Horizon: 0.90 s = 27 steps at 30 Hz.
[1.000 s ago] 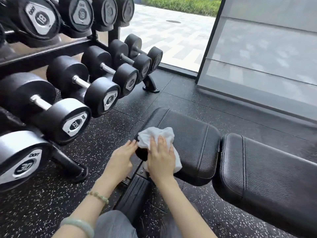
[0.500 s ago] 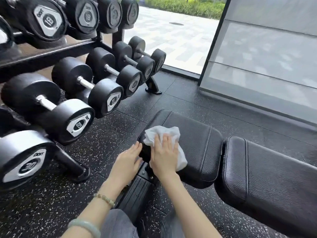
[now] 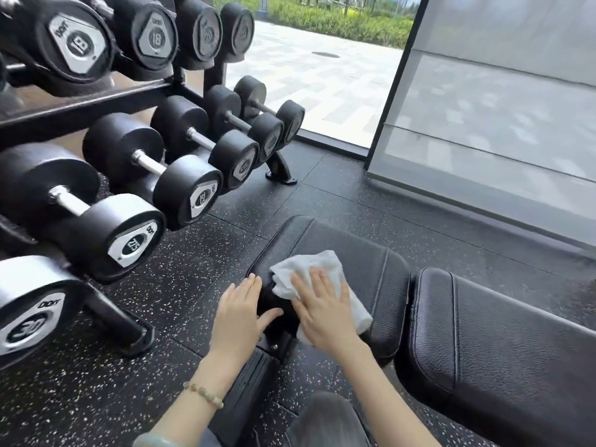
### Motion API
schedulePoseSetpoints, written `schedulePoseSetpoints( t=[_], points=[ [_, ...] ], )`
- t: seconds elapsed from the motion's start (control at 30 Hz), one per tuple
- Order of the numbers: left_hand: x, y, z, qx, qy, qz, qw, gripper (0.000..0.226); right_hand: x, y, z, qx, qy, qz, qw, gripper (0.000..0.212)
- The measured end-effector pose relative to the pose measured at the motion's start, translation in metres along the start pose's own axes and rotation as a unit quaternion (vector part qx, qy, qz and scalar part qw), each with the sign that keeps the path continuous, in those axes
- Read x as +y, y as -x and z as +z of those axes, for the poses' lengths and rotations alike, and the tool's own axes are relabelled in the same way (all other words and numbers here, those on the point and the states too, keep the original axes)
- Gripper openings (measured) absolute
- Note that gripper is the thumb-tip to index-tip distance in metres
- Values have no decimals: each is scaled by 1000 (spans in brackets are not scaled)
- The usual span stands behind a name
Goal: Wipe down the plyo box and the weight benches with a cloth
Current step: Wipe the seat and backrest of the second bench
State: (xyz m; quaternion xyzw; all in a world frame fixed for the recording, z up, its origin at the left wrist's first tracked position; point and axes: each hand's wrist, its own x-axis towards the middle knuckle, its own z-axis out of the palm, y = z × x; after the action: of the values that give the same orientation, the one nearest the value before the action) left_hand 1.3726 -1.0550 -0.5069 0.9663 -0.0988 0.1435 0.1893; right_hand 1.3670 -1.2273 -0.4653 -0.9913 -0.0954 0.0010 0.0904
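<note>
Head view: right hand (image 3: 325,314) presses cloth (image 3: 309,269) on bench seat (image 3: 364,253) (fingers (image 3: 314,280) straight, spread); left hand (image 3: 238,314) flat at its edge.

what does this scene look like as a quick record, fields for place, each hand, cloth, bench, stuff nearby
place: gym, black speckled floor
right hand: flat, fingers straight, pressing the cloth onto the seat pad
left hand: fingers straight, resting on the near end of the seat pad
cloth: white, crumpled, on the seat pad under the right hand
seat pad: black, stitched
back pad: black, to the right of the seat pad, no hand or cloth on it
nearby: dumbbell rack on the left, loaded on two tiers
</note>
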Motion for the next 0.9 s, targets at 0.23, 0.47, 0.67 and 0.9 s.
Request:
schedulePoseSetpoints(
  t=[0.23, 0.47, 0.67, 0.9],
  points=[
    [1, -6, -4, 45, -33, -9, 998, 69, -3, -110, -4, -66, -26, -56, 996, 45],
    [3, -7, -10, 36, -44, -26, 998, 74, 42, -158, -13, -61, -26, 20, 998, 47],
    [9, -9, -14, 12, -26, -54, 998, 68, 129, -106, -27, -17, -22, 159, 987, 44],
    [6, -6, -8, 29, -9, -45, 998, 73, 92, 19, -19, -6, -20, 134, 991, 52]
  ],
)
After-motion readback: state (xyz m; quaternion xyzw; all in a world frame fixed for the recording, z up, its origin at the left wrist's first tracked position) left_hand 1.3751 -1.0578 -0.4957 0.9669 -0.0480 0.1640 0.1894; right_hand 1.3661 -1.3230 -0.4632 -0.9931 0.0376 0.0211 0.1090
